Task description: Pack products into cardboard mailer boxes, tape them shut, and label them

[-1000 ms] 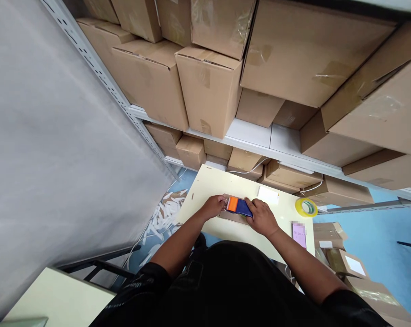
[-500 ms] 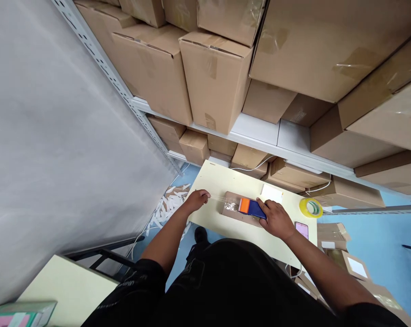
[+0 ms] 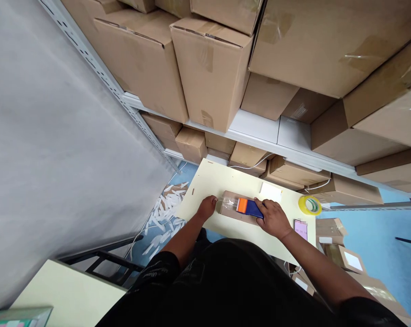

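A small cardboard box (image 3: 242,217) lies flat on the cream table (image 3: 195,195). On top of it rests a blue and orange tape dispenser (image 3: 255,209), gripped by my right hand (image 3: 273,218) with the fingers along its blue end. Clear packing tape (image 3: 230,203) shines over the left part of the box and stretches out past its left end. My left hand (image 3: 207,207) is closed at that end, pinching the loose tape beside the box. The dispenser's underside is hidden.
A yellow tape roll (image 3: 309,205), a phone (image 3: 300,229) and a white paper (image 3: 271,191) lie on the table's right part. Shelves (image 3: 253,127) with cardboard boxes rise behind. White scraps (image 3: 160,222) litter the floor at left; more boxes (image 3: 346,259) stand at right.
My left hand has come rightward, nearer the box's left end, with the tape end. My right hand and the dispenser stay nearly in place on the box. The view has shifted slightly.
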`<state>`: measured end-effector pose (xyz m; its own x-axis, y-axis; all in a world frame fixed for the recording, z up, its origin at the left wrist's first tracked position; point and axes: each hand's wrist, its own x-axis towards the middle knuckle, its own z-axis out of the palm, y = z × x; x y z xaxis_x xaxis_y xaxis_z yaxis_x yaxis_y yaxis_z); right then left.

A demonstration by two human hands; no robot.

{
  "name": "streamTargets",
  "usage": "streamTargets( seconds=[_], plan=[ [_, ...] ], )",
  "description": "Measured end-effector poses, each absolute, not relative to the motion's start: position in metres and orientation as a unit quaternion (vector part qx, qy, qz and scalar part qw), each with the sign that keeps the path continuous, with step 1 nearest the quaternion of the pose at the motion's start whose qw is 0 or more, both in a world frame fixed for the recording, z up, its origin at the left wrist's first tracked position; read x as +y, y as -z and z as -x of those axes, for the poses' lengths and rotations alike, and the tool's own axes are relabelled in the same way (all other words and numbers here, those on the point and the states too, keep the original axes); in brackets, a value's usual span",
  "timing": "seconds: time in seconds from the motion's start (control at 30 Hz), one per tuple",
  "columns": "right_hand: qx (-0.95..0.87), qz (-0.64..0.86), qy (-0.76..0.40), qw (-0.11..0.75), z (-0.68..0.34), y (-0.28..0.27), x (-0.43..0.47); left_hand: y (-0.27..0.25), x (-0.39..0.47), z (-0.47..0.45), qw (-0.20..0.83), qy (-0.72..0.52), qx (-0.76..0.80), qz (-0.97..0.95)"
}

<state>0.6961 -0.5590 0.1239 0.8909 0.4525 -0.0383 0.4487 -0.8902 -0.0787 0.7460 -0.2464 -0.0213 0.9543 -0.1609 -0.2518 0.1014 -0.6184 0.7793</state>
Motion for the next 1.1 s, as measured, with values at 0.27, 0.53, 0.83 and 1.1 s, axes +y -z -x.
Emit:
streamTargets(
  seconds=[0.27,0.53,0.83,1.1],
  plan=[
    [-0.231,0.972,-0.026,0.046,-0.697,-0.12,-0.556,0.027,-0.264,-0.746,0.37,0.176,-0.012,-0.912],
    [-0.223,0.973,-0.025,0.043,-0.7,-0.118,-0.551,-0.011,-0.249,-0.755,0.367,0.055,-0.134,-0.919],
    [-0.209,0.977,-0.035,0.026,-0.703,-0.121,-0.544,-0.034,-0.268,-0.753,0.252,0.123,-0.353,-0.893],
    [-0.202,0.977,-0.068,0.01,-0.71,-0.123,-0.54,-0.032,-0.275,-0.746,0.208,0.055,-0.353,-0.911]
  ],
)
